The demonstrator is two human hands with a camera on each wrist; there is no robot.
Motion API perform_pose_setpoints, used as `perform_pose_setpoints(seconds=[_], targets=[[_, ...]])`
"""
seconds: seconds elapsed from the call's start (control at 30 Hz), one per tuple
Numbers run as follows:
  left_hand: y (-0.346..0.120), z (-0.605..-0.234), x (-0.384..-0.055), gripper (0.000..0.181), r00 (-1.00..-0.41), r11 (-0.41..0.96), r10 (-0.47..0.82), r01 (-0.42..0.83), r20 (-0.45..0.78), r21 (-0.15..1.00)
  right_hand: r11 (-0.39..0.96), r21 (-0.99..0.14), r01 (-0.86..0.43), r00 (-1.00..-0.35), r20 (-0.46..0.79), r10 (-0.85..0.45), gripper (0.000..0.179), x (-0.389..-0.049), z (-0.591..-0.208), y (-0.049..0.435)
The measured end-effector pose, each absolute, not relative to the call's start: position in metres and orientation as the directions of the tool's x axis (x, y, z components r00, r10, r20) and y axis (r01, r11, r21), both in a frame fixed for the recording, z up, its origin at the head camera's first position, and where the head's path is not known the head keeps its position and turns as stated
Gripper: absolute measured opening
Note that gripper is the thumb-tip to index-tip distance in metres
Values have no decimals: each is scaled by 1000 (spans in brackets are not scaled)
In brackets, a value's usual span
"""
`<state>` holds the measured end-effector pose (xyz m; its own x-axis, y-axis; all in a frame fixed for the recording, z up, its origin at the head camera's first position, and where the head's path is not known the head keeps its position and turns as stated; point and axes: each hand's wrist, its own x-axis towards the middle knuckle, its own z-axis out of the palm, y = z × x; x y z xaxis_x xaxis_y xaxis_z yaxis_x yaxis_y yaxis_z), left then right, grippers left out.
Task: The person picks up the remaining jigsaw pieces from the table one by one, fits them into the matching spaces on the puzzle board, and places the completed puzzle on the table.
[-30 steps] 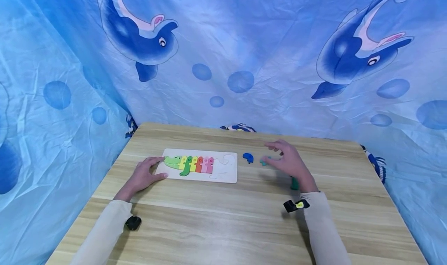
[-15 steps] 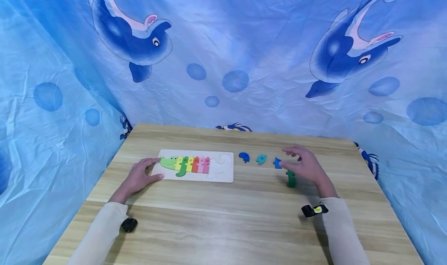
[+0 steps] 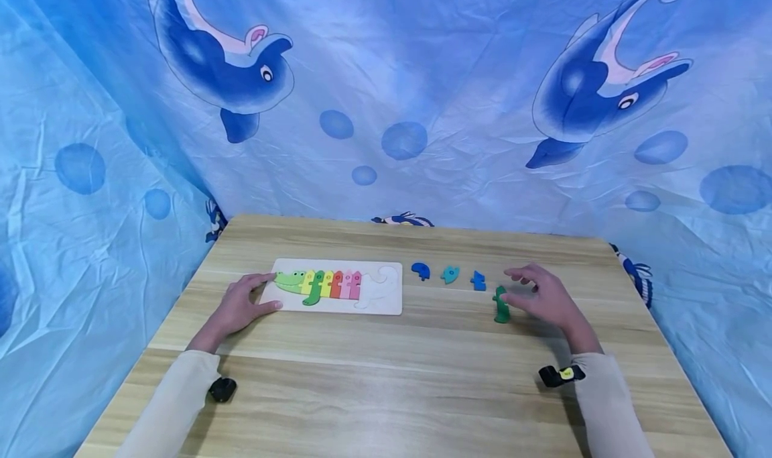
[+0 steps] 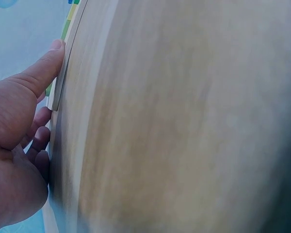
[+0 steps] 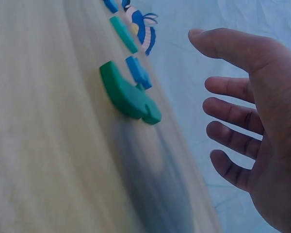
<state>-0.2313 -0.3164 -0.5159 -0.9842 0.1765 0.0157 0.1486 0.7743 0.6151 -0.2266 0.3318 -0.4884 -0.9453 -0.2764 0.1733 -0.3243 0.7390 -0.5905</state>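
Note:
At the left end of a white puzzle board (image 3: 384,296), my left hand (image 3: 240,305) holds the board steady, thumb on its near edge and fingers at its left side. Set in the board is a crocodile picture of coloured pieces, with a green head (image 3: 291,281); the tail end shows only a drawn outline. My right hand (image 3: 541,300) hovers with relaxed, spread fingers and holds nothing. Close by its thumb lies a dark green leg-shaped puzzle piece (image 3: 501,305). In the right wrist view the hand is apart from this green piece (image 5: 126,92).
In a row between board and right hand lie a dark blue curved piece (image 3: 421,271), a teal piece (image 3: 449,275) and a blue piece (image 3: 478,281). All rest on the wooden table (image 3: 374,391). A blue dolphin-print cloth (image 3: 362,55) hangs behind and at both sides.
My right hand has moved right, away from above the teal and blue pieces to beside the green one, leaving them uncovered. The head view has shifted slightly; the left hand stays on the board.

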Motion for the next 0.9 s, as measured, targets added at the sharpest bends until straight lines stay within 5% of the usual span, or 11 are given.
perform_pose_setpoints(seconds=[0.9], targets=[[-318,-520,-234,78,-984,772,176,154,26,617,768,-569,-296,-941,36,-336,89,-221,-516,340]])
